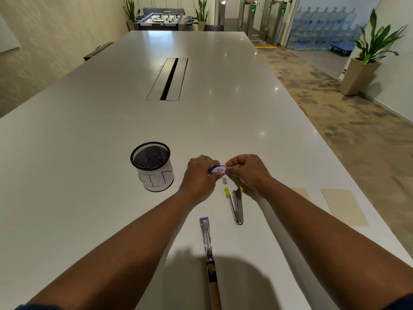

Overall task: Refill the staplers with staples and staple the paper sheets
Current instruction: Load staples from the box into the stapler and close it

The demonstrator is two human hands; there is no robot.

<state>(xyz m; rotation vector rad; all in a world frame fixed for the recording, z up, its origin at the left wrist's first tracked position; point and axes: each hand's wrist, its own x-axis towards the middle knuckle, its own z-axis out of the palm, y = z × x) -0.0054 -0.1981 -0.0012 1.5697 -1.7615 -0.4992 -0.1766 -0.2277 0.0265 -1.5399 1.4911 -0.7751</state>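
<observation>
Nearest lies the purple-tipped stapler (207, 245), swung fully open on the white table (89, 135). Beyond it sits the yellow-tipped stapler (236, 205), open in a V, with a small staple strip (224, 180) just past it. Above those, the left hand (199, 175) pinches a blue staple box (215, 169); the right hand (245, 170), fingers curled, pinches its end. Paper sheets (344, 206) lie right; a mesh cup (153, 166) stands left

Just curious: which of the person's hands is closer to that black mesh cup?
Left. The left hand, holding the small blue staple box, sits just beside the mesh cup; the right hand is beyond the box, farther away.
</observation>
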